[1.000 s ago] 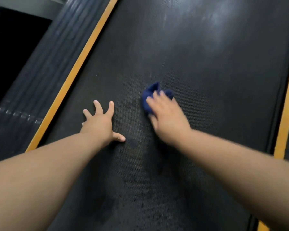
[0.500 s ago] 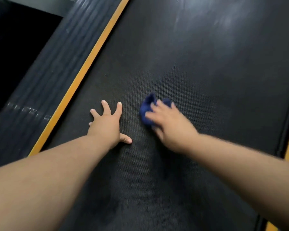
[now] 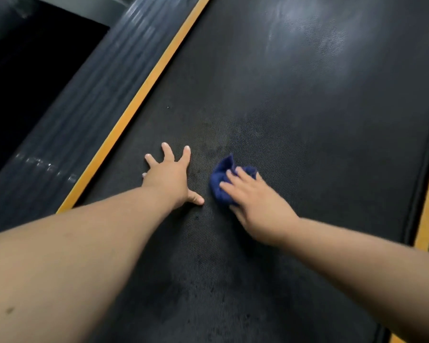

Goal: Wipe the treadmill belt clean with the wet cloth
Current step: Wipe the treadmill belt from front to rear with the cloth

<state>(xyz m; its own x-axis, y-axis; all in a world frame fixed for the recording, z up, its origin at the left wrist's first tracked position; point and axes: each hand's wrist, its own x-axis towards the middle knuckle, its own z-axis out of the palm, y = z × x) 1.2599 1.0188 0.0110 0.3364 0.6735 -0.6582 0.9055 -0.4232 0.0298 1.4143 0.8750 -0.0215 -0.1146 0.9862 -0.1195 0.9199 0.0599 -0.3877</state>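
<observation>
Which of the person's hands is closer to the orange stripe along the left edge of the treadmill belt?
Left. The left hand lies flat on the belt just beside the left orange stripe; the right hand, pressing the blue cloth, is farther toward the belt's middle.

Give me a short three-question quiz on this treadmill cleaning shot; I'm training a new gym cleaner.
1. True or false: the left hand holds the cloth.
2. What colour is the cloth? A red, B blue, C white.
3. Fill in: the left hand lies spread flat on the ____.

Key: 1 false, the right hand presses it. 2 B. 3 belt.
</observation>
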